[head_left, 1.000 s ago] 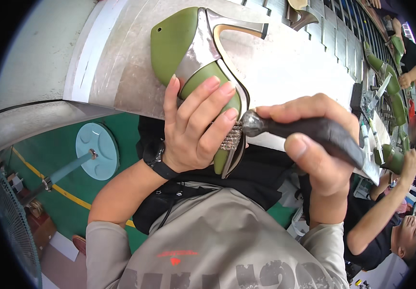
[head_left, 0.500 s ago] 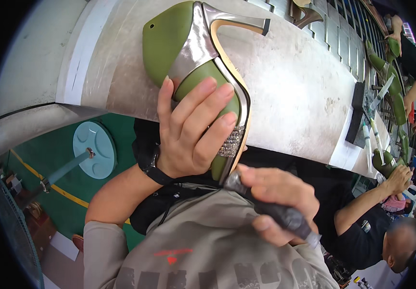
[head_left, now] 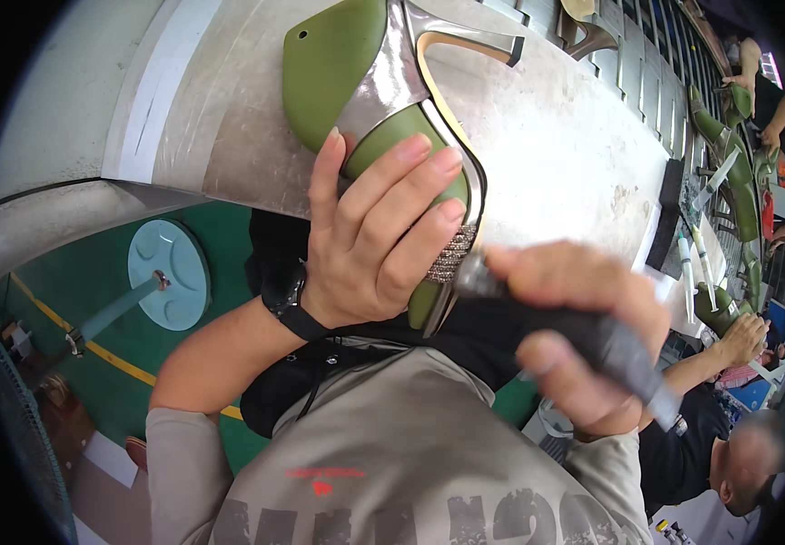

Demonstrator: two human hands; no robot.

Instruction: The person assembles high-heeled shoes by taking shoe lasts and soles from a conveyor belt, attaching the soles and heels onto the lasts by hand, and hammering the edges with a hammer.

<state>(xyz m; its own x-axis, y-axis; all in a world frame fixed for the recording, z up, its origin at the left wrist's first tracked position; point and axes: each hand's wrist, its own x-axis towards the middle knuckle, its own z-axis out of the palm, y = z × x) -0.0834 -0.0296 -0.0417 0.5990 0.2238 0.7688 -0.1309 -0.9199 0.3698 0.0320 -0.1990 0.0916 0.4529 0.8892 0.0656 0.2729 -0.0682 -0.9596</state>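
A silver high-heeled sandal (head_left: 392, 86) on a green shoe last (head_left: 331, 68) lies on its side across the table edge, heel pointing away to the right. My left hand (head_left: 365, 241) is wrapped round the front half of the last, fingers curled over the green side. Beside its fingertips sits a glittering rhinestone strap (head_left: 452, 254) near the toe. My right hand (head_left: 592, 291), smeared by motion, grips a dark-handled tool (head_left: 597, 350) whose exact kind is unclear. The tool's rounded grey end is at the sole edge beside the rhinestone strap; whether it touches cannot be made out.
A metal-topped table (head_left: 574, 154) spreads beyond the shoe, bordered by a slatted conveyor (head_left: 651, 54). Syringes (head_left: 703, 254) and a black block (head_left: 665, 213) lie at the right. Co-workers handle more green lasts (head_left: 745, 200) there. A light-blue round stand (head_left: 170, 272) is at the left.
My right hand and the tool have moved up and to the right, from the toe tip along the sole edge. In the picture, the shoe and my left hand sit slightly further right.
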